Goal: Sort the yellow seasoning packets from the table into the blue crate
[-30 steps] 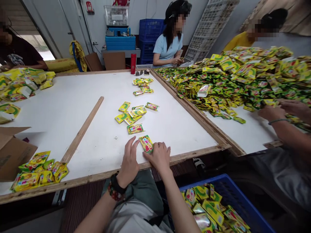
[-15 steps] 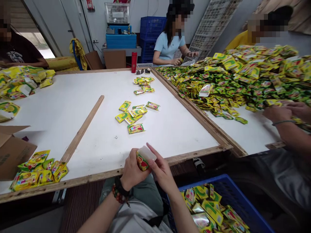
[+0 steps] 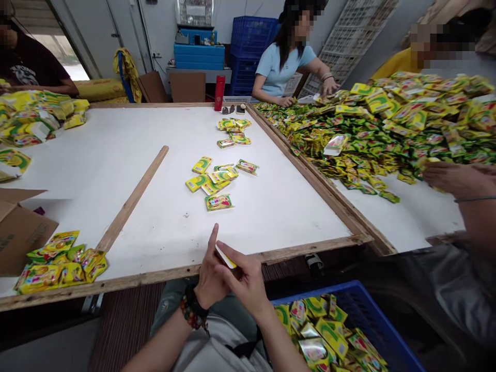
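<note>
A yellow foil sachet sits edge-on between the person's hands, just above the near wooden edge of the white table. The right hand pinches it between thumb and fingers, while the left hand has its index finger raised straight up and the other fingers curled; whether the left hand grips the sachet too, I cannot tell. Loose sachets lie at 12 o'clock on the tabletop, a wooden strip runs off toward 10 o'clock, and a small heap of sachets lies at 9 o'clock beside a cardboard box. At 2 o'clock rises a large pile of sachets, with a co-worker's hand at its edge around 3 o'clock. A blue plastic crate of sachets sits at 4 o'clock, below the table. (Foil this thin looks slippery.) A loose pinch could let the sachet slip and drop past the table edge, landing in the crate or on the floor.
</note>
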Demonstrator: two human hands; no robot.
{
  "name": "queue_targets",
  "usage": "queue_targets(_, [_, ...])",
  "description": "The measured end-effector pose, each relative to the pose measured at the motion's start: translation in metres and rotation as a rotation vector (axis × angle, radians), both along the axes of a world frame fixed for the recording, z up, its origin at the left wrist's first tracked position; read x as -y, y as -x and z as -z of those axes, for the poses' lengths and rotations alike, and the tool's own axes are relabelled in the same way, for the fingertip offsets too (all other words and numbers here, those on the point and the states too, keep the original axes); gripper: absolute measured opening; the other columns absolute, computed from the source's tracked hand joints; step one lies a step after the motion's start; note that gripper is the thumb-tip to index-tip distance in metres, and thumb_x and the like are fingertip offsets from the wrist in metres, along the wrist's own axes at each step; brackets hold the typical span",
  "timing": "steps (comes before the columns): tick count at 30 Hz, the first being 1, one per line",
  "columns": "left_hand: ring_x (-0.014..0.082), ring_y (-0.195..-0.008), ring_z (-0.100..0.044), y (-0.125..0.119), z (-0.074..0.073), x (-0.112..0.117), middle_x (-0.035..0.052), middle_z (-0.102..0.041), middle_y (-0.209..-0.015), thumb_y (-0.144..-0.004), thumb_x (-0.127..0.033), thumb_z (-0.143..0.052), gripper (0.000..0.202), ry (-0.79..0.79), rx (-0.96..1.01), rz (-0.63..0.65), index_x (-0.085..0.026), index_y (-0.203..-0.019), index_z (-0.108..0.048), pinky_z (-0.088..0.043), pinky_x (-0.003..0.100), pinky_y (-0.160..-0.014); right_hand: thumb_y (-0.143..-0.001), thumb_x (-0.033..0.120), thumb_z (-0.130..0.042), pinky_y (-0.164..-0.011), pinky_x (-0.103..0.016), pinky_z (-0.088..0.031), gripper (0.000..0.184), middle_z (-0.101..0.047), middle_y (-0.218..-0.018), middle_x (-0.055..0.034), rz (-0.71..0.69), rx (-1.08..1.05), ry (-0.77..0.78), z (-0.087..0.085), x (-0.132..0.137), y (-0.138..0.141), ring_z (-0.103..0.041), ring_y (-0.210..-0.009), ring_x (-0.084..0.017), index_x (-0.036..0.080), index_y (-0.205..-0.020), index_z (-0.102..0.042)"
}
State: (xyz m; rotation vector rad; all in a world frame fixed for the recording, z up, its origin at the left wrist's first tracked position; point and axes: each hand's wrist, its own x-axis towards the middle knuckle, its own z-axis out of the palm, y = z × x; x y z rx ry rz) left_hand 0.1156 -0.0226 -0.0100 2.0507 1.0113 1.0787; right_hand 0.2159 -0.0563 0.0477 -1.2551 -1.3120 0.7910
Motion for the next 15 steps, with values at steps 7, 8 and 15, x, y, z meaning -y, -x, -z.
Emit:
queue_targets(7, [0.0285,-0.091,-0.066,0.003,0.005,0.0,0.0136,-0.062,-0.109,-0.078,-0.036,-0.06,0.063,0.111,-0.155,-0.047,-0.017,-0.131,-0.033,-0.052,0.04,-0.073,-0.092,0.028,-0.05,-0.061,-0.027,-0.058,0.036,-0.077,-0.091,-0.0087,0.156,0.202,0.071,0.001,-0.009,-0.005,-0.071,-0.064,-0.018,0.012,-0.118,-0.068])
queue_targets(8, [0.0277,-0.085,-0.066,0.003,0.006,-0.001,0.0121,-0.063,-0.103,-0.077,-0.038,-0.06,0.063,0.121,-0.153,-0.063,-0.017,-0.129,-0.034,-0.052,0.039,-0.07,-0.093,0.028,-0.048,-0.063,-0.026,-0.058,0.036,-0.077,-0.094,-0.0088,0.116,0.209,0.073,0.0,-0.01,-0.008,-0.072,-0.067,-0.018,0.012,-0.118,-0.068])
queue_targets(15, [0.0237,-0.082,-0.064,0.003,0.003,-0.003,0.0096,-0.06,-0.098,-0.079,-0.033,-0.055,0.045,0.157,-0.115,-0.029,-0.018,-0.12,-0.041,-0.052,0.036,-0.069,-0.096,0.029,-0.046,-0.078,-0.032,-0.057,0.046,-0.073,-0.111,-0.0133,-0.117,0.483,-0.063,0.003,-0.01,-0.008,-0.072,-0.092,-0.023,0.017,-0.14,-0.048])
